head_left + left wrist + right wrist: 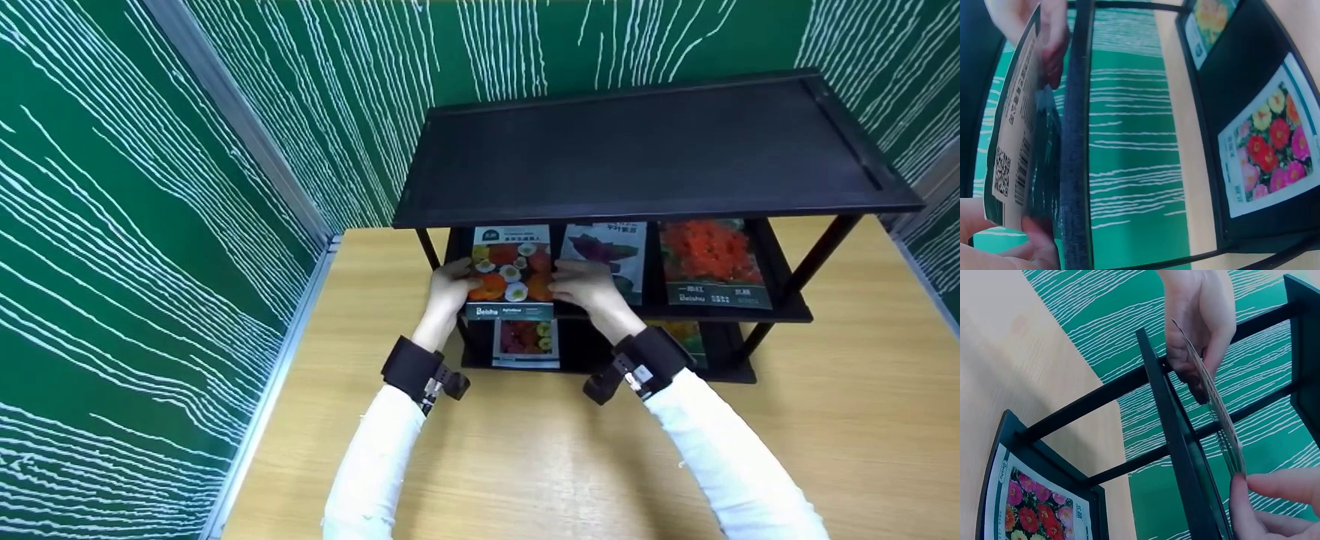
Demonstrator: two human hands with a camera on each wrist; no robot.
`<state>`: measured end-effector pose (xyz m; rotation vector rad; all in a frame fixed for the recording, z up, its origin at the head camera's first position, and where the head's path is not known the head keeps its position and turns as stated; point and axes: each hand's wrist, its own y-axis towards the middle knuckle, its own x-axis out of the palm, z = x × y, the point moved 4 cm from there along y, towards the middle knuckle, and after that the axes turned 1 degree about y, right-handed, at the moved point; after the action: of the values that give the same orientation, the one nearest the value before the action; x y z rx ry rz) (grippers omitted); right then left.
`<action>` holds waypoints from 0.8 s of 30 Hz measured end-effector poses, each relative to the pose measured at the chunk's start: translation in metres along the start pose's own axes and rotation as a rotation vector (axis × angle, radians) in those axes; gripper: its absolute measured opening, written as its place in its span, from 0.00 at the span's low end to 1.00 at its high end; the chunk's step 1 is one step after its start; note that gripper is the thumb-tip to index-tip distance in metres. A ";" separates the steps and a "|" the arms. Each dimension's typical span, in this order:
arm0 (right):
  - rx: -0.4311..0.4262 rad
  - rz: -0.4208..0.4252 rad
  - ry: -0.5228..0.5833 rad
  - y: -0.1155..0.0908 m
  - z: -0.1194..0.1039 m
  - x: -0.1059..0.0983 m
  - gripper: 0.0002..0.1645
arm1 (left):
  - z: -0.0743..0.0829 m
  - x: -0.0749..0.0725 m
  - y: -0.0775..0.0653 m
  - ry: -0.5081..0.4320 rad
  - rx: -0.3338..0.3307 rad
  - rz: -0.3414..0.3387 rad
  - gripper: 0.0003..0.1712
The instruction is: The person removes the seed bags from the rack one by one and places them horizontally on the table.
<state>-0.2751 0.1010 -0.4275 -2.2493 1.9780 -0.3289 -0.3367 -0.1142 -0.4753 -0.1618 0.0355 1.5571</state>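
A seed packet [512, 274] printed with orange and white flowers is held by its two side edges at the left end of the black rack's middle shelf [651, 306]. My left hand [450, 288] pinches its left edge between thumb and fingers. On the opposite edge, my right hand [590, 288] pinches it too. The left wrist view shows the packet's pale back with a QR code [1002, 170] and barcode. Seen edge-on in the right wrist view, the packet [1220, 405] stands just over the shelf board [1171, 422].
The rack's top board [637, 150] overhangs the hands. Right of the held packet lie a purple-leaf packet [607, 251] and a red-flower packet [711, 259]. On the bottom shelf are a pink-and-red-flower packet [526, 341] and a partly hidden yellow one [685, 337]. A wooden table [517, 465] carries the rack.
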 end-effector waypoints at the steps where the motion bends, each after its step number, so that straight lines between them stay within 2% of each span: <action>1: 0.011 -0.008 0.014 0.000 0.000 -0.001 0.33 | 0.009 0.001 -0.007 -0.002 -0.008 0.006 0.23; 3: 0.027 -0.026 0.040 -0.001 0.000 -0.003 0.33 | 0.027 0.002 -0.024 0.001 -0.013 0.021 0.23; 5: 0.041 -0.046 0.064 -0.003 0.000 -0.005 0.33 | 0.039 0.002 -0.035 -0.002 0.016 0.017 0.24; 6: 0.045 -0.062 0.068 -0.004 0.000 -0.006 0.34 | 0.053 0.004 -0.048 0.017 -0.021 0.026 0.24; 8: 0.066 -0.079 0.085 -0.007 0.000 -0.007 0.34 | 0.062 0.005 -0.058 0.010 -0.011 0.013 0.23; 12: 0.081 -0.102 0.085 -0.015 0.001 -0.009 0.33 | 0.063 0.004 -0.067 -0.015 -0.019 0.000 0.22; 14: 0.073 -0.109 0.092 -0.020 0.002 -0.010 0.33 | 0.056 0.003 -0.066 -0.031 -0.015 -0.004 0.22; 18: 0.041 -0.127 0.111 -0.029 0.006 -0.010 0.32 | 0.053 0.003 -0.078 -0.066 -0.005 -0.028 0.22; 24: 0.039 -0.154 0.136 -0.042 0.010 -0.007 0.33 | 0.048 0.002 -0.094 -0.131 -0.022 -0.041 0.24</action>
<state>-0.2331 0.1128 -0.4280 -2.4190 1.8448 -0.5464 -0.2470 -0.1069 -0.4206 -0.0772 -0.0872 1.5250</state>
